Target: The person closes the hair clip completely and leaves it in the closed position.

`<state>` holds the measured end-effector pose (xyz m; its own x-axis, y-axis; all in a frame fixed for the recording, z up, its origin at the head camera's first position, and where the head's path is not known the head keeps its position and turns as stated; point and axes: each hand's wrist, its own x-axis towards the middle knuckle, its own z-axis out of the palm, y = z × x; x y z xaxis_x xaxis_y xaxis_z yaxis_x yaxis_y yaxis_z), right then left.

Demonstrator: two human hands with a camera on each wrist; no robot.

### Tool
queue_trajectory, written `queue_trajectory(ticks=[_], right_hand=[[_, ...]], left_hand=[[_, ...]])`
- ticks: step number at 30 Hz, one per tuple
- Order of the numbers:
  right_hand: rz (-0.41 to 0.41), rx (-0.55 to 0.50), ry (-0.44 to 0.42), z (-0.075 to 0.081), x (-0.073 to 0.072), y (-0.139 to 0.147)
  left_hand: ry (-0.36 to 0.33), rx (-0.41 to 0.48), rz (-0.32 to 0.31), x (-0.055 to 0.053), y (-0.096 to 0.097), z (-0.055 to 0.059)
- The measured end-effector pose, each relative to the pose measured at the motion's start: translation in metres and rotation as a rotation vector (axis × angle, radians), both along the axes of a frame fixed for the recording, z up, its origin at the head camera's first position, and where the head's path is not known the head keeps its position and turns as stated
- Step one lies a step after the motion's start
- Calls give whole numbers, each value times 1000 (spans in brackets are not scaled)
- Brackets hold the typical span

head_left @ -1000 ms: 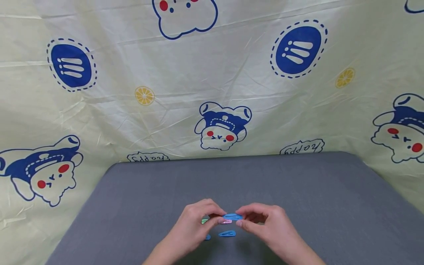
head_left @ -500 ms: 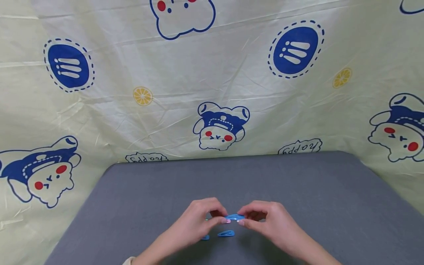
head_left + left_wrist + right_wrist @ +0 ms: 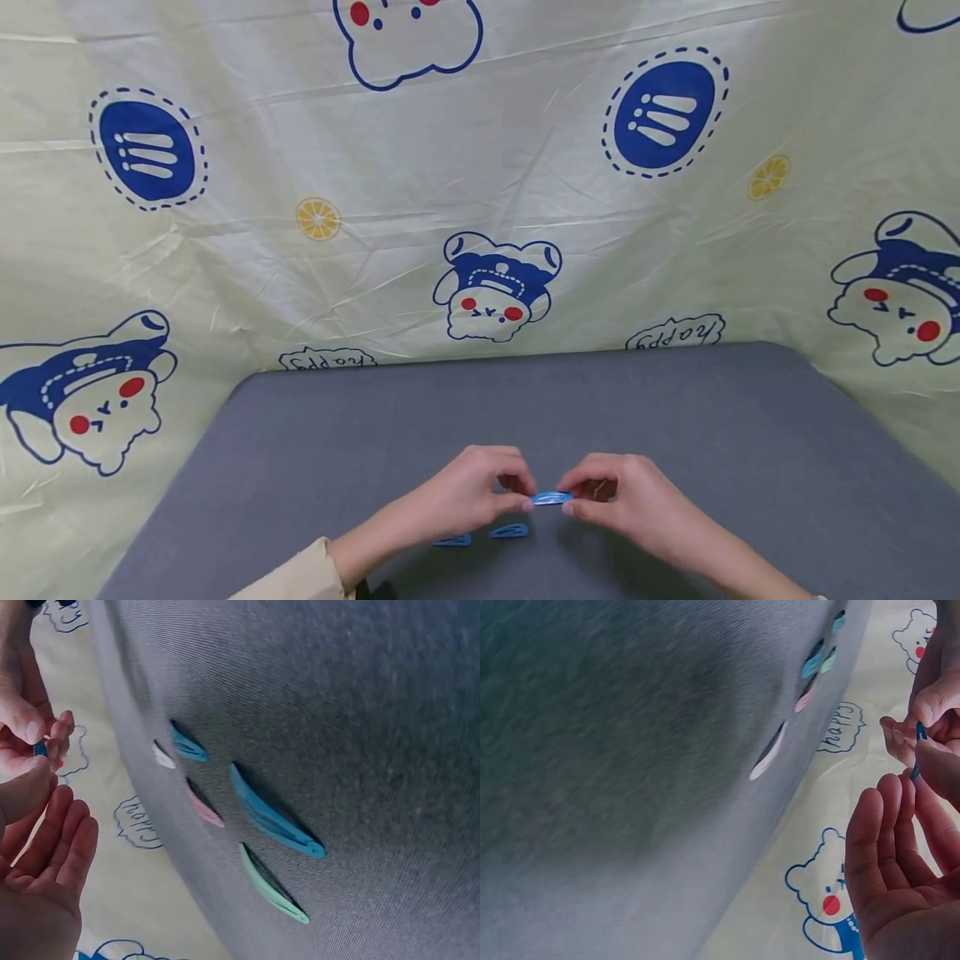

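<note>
A blue snap hair clip [image 3: 552, 498] is held level above the table between both hands. My left hand [image 3: 483, 483] pinches its left end between thumb and fingertips, and my right hand [image 3: 626, 492] pinches the right end the same way. Two more blue hair clips, one nearer the middle [image 3: 510, 531] and one partly under my left forearm [image 3: 453, 540], lie on the cloth below. In the left wrist view a green clip [image 3: 272, 889], a pink clip [image 3: 204, 806] and a white clip [image 3: 163, 755] lie close by; the head view hides these behind my hands.
The table has a grey cloth top [image 3: 360, 417]. Behind it hangs a pale curtain [image 3: 390, 167] printed with bears and blue ovals, meeting the table's far edge.
Both hands have shifted to the right with the blue hair clip between them. The green and pink clips, partly seen before, are now hidden in the head view. A left sleeve has come into view.
</note>
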<state>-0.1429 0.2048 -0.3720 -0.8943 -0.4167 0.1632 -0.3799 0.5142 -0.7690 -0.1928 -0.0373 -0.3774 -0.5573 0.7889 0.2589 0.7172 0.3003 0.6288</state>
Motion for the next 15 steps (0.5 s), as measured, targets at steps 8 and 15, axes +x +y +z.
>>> queue_trajectory(ticks=[8,15], right_hand=[[38,2,-4,-10,-6,13],[38,32,-51,-20,-12,15]], left_hand=[[-44,-40,-38,-12,13,-11],[-45,-101,-73,-16,17,-18]])
